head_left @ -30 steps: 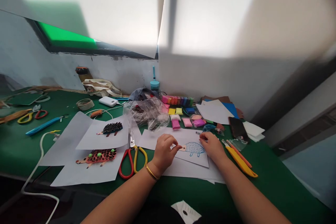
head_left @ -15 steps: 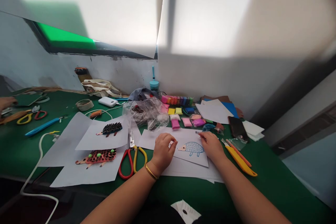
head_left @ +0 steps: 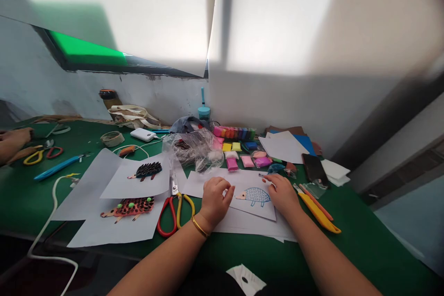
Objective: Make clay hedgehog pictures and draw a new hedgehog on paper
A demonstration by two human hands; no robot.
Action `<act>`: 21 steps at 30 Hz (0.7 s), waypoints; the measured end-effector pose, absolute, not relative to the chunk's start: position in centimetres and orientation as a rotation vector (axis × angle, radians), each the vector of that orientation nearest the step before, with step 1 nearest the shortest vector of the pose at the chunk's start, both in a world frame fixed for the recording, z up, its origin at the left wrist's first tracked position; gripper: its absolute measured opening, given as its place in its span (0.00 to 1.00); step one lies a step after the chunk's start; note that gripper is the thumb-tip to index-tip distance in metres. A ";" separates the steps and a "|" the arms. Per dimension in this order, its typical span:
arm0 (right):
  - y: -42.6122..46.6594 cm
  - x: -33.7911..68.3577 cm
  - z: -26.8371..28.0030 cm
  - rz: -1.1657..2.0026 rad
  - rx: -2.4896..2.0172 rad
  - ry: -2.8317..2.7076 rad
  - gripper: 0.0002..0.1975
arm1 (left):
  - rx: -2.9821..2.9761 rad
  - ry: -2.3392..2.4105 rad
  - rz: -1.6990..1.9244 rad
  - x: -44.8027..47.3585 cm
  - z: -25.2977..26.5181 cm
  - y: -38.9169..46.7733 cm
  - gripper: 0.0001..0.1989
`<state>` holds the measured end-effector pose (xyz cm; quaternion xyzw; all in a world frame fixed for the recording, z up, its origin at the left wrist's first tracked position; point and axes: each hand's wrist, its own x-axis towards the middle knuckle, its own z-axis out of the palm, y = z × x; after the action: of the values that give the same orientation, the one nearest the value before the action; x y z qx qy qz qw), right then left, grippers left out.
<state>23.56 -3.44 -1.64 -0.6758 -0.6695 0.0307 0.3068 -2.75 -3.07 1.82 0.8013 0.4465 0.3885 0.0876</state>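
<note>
A hedgehog drawn in blue lines [head_left: 257,195] lies on a white sheet between my hands. My left hand [head_left: 215,200], with a gold bangle at the wrist, rests on the sheet at the drawing's left, thumb and fingertips together in a pinch. Whatever is in that pinch is too small to name. My right hand [head_left: 282,194] bends over the drawing's right edge with curled fingers. At its fingertips shows a small shiny piece [head_left: 261,175], kind unclear. Red-and-yellow-handled scissors [head_left: 175,212] lie left of my left hand.
Two finished-looking hedgehog pictures, one dark [head_left: 148,170] and one red [head_left: 133,207], lie at left. Coloured clay packets [head_left: 247,162] sit behind the drawing. A yellow cutter [head_left: 319,212] and a phone [head_left: 315,169] are at right. Another person's hand [head_left: 15,143] is at far left.
My right hand's fingers have shifted slightly at the top of the drawing. My left hand stays nearly in place. The other person's hand has come further into view at far left.
</note>
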 end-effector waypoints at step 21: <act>-4.9 21.8 -1.6 0.176 -1.609 -1.780 0.19 | 2.587 1.306 0.897 -2.3 0.3 -2.8 0.12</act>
<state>21.82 -4.86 -1.58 -0.6242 -0.6903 0.0681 0.3596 -2.26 -2.79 0.29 0.8516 0.4298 0.2953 0.0538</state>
